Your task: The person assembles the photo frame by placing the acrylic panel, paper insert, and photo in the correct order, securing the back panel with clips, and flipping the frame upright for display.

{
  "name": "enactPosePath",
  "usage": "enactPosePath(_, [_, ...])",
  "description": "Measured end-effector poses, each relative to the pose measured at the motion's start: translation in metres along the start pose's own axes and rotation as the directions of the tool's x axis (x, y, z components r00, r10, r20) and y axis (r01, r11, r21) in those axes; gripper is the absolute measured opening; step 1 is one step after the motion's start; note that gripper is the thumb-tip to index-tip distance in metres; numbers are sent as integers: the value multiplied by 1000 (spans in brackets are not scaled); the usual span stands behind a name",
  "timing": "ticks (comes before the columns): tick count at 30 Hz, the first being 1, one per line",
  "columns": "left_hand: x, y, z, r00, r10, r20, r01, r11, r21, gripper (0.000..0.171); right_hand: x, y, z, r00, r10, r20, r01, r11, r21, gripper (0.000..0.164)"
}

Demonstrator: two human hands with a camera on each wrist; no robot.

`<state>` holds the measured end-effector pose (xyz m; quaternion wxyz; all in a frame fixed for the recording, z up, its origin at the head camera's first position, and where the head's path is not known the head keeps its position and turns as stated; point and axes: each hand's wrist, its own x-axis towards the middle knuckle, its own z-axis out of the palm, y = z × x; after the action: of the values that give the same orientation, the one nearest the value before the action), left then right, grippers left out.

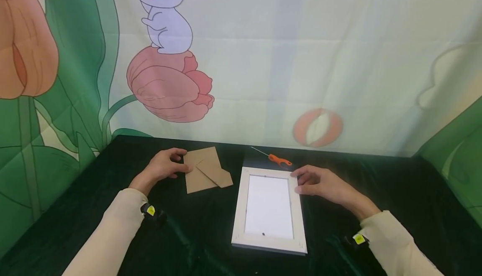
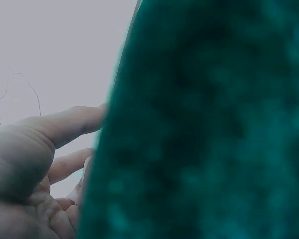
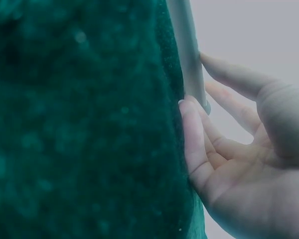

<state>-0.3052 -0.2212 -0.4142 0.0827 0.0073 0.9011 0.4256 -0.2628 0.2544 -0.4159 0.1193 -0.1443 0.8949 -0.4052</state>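
A brown cardboard frame back [image 1: 201,161] with a fold-out stand leg lies on the dark green cloth. My left hand [image 1: 162,166] is at its left edge, thumb and forefinger reaching the board. To the right lies a white picture frame [image 1: 238,209] with a pale sheet [image 1: 268,207] in its opening. The fingertips of my right hand [image 1: 325,186] touch the frame's upper right edge. Seen from the right wrist, the thumb meets the frame's side [image 3: 189,55] and the other fingers bend loosely beside it. The left wrist view mostly shows cloth; the board is barely visible there.
Just beyond the frame lies an orange-handled screwdriver [image 1: 278,159], its shaft pointing left and away. A dark flat panel [image 1: 256,158] shows beneath the frame's far edge. The green cloth [image 1: 180,242] covers the table, and a printed curtain [image 1: 248,66] hangs behind.
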Motion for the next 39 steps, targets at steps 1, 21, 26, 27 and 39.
enactPosePath(1, [0, 0, 0, 1000, 1, -2, -1, 1000, 3, 71, 0, 0, 0, 1000, -1, -1, 1, 1000, -1, 55])
enactPosePath(21, [-4, 3, 1, 998, -46, -38, 47, 999, 15, 82, 0, -2, 0, 1000, -10, 0, 10, 1000, 7, 55])
enactPosePath(26, [-4, 4, 1, 998, -59, -28, 59, 998, -5, 85, -1, -1, 0, 1000, -7, -1, 7, 1000, 3, 55])
enactPosePath(27, [-4, 4, 0, 998, -58, -25, 58, 998, -7, 86, -1, -1, 0, 1000, -9, -2, 9, 1000, 4, 55])
enactPosePath(39, [-5, 3, -8, 998, -56, -27, 48, 969, -241, 69, -1, -1, 0, 1000, -16, 2, 16, 1000, 4, 54])
